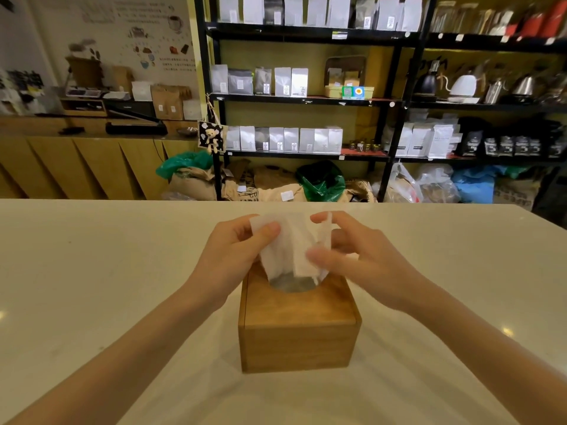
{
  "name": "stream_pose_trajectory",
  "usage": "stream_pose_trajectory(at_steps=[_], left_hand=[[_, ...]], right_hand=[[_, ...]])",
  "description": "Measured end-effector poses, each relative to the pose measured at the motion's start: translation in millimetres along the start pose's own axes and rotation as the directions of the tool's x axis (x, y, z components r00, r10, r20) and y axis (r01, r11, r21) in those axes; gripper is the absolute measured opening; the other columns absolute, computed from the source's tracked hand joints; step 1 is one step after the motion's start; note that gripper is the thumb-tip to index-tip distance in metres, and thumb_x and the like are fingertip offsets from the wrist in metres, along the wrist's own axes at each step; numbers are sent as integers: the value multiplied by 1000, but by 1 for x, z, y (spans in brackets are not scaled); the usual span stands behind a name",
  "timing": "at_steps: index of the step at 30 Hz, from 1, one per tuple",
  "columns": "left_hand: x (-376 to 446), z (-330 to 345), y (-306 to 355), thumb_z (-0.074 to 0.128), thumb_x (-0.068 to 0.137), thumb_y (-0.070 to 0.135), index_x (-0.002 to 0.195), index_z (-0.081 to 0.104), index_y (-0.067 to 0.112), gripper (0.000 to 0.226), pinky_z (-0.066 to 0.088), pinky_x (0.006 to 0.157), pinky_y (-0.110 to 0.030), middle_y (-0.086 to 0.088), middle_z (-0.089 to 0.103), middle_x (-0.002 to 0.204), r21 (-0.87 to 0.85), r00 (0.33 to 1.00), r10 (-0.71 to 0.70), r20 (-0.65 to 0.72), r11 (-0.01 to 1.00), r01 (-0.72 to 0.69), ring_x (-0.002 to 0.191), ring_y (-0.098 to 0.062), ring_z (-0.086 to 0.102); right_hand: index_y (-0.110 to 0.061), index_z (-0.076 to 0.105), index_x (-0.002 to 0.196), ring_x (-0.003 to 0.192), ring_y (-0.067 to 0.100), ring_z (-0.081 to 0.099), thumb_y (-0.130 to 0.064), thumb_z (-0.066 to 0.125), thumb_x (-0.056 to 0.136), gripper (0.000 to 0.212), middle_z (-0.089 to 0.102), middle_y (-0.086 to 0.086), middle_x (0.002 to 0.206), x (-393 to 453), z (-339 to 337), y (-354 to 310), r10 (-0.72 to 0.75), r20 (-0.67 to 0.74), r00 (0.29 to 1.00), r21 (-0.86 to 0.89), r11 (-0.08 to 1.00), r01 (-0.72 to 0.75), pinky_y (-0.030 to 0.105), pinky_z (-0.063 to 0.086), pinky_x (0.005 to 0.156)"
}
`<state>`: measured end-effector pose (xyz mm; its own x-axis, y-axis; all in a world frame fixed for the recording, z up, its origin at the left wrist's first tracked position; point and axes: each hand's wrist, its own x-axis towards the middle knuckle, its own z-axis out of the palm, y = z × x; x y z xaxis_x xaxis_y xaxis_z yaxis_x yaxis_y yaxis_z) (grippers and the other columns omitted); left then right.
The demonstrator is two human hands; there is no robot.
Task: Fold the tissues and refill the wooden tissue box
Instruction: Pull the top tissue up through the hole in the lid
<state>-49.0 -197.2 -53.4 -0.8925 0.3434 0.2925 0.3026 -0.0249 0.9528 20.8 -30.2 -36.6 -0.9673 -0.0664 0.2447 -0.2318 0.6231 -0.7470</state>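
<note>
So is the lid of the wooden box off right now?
No, the lid sits closed on the wooden box, and the tissue held by both hands rises out of the lid's oval opening.

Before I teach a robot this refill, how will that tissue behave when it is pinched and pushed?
The tissue looks floppy: it creases and droops between the left hand and the right hand. It is probably very light, thin enough to tear. Pushed into the box opening, it would likely crumple.

A crumpled white tissue (291, 243) is held upright, its lower end tucked into the round opening atop the closed wooden box (297, 326).
</note>
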Motion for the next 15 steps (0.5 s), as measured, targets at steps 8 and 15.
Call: stream_pose_trajectory(at_steps=[8,15], left_hand=[[-2,3,1,58,83,23,76,69,26,13,55,63,-20,10,72,74,-17,999,37,-8,999,-37,70,-2,66],[1,-3,5,54,86,24,76,70,18,19,52,53,-13,9,73,64,-89,997,-84,2,993,83,63,-5,68]], right_hand=[[-14,58,97,74,13,56,-29,46,93,20,61,1,83,-2,23,12,-126,-181,975,-165,982,96,22,43,64],[-30,60,76,64,-18,58,-28,43,94,25,65,-21,69,10,11,17,153,-48,987,380,917,-124,-4,41,61]])
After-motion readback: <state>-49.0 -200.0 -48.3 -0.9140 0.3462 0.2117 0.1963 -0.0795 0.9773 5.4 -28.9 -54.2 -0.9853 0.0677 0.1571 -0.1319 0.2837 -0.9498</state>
